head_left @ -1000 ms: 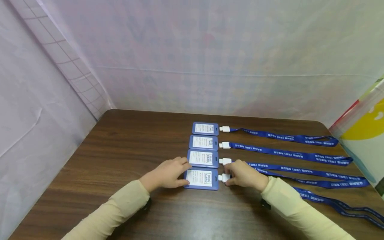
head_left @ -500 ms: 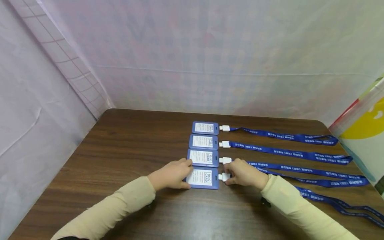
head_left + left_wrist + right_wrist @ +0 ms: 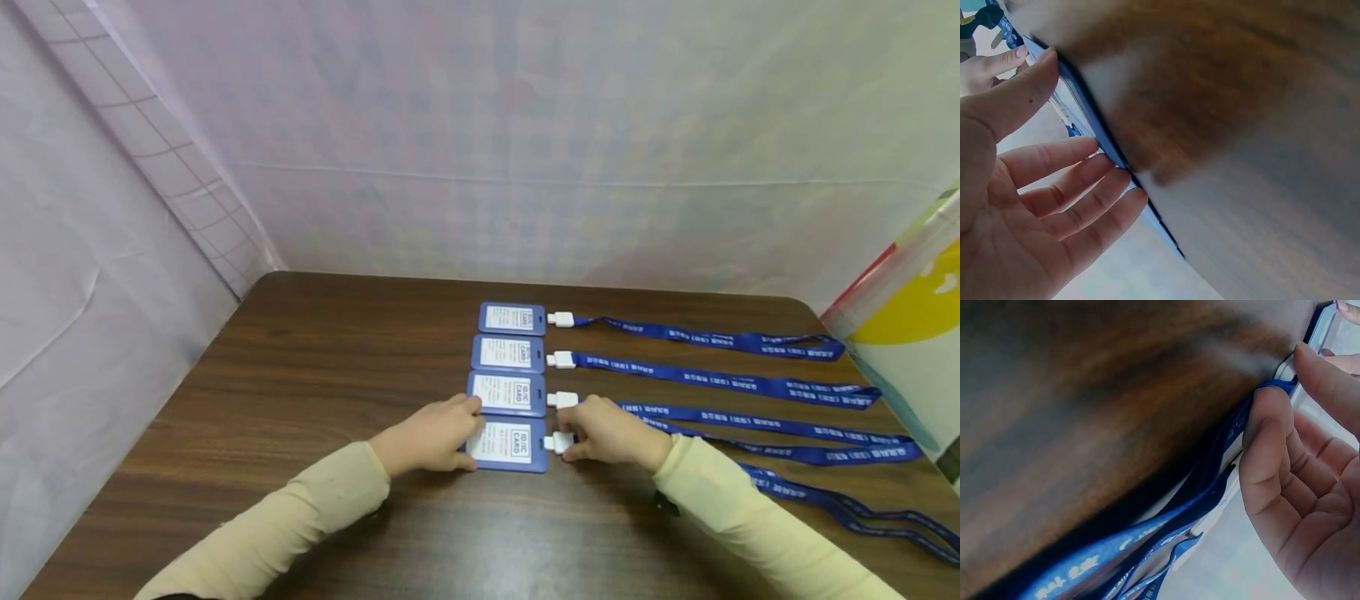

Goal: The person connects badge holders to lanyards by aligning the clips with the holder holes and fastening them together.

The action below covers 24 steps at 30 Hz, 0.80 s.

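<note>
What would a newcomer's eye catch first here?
First come four blue card holders, lined up near the middle of the brown table. Then four blue lanyards with white clips stretch to their right. The left grip touches the left end of the nearest holder; the right grip pinches the nearest clip.

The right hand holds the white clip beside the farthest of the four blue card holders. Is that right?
Not the farthest: the head view shows the right hand holding the white clip beside the nearest of the four blue card holders.
</note>
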Each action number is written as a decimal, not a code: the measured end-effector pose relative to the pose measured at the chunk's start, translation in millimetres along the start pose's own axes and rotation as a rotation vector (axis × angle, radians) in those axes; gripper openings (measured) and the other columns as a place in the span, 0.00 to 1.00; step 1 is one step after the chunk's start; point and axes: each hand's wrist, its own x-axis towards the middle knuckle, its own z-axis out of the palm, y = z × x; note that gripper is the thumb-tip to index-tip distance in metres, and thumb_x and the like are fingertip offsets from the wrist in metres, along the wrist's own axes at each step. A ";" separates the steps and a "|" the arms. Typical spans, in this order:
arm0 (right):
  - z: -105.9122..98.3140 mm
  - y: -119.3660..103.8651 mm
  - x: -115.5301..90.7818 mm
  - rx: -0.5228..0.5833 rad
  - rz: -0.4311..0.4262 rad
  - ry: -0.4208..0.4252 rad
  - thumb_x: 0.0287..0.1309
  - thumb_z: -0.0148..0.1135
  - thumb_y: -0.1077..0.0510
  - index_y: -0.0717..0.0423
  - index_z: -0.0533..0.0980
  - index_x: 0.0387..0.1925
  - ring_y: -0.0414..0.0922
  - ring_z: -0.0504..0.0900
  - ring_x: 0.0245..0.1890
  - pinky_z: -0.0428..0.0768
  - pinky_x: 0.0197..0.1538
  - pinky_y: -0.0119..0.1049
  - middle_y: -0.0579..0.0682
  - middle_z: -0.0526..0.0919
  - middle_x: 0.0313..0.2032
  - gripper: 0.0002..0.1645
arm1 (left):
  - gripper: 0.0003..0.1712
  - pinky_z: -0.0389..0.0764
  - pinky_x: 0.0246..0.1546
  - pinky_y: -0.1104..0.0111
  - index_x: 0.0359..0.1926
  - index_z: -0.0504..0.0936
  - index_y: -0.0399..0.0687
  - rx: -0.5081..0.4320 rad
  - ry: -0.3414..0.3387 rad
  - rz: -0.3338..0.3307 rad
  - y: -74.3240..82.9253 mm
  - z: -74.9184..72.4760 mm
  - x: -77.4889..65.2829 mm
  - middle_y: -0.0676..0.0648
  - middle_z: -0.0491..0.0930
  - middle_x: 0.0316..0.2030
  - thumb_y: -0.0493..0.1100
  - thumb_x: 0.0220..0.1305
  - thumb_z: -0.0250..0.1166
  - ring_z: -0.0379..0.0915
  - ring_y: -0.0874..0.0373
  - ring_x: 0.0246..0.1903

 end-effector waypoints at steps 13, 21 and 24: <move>-0.2 0.9 0.7 0.028 0.014 -0.016 0.42 0.72 0.57 0.53 0.73 0.22 0.31 0.65 0.13 0.66 0.16 0.27 0.38 0.69 0.13 0.13 | 0.23 0.68 0.32 0.69 0.33 0.80 0.38 -0.104 0.037 0.013 -2.1 5.7 4.3 0.48 0.67 0.29 0.51 0.42 0.74 0.61 0.56 0.30; 1.8 2.2 2.1 0.025 0.007 -0.011 0.40 0.73 0.57 0.53 0.72 0.21 0.31 0.65 0.13 0.66 0.16 0.27 0.38 0.69 0.13 0.14 | 0.21 0.69 0.34 0.69 0.30 0.80 0.38 -0.124 0.040 -0.003 -1.4 5.8 5.9 0.49 0.67 0.28 0.49 0.40 0.75 0.62 0.56 0.31; 1.8 2.5 1.9 0.023 0.007 -0.009 0.40 0.73 0.57 0.52 0.72 0.21 0.31 0.65 0.13 0.65 0.16 0.27 0.37 0.69 0.13 0.14 | 0.20 0.69 0.34 0.69 0.28 0.80 0.39 -0.121 0.044 -0.013 -1.0 6.6 6.9 0.49 0.67 0.28 0.49 0.38 0.76 0.63 0.56 0.31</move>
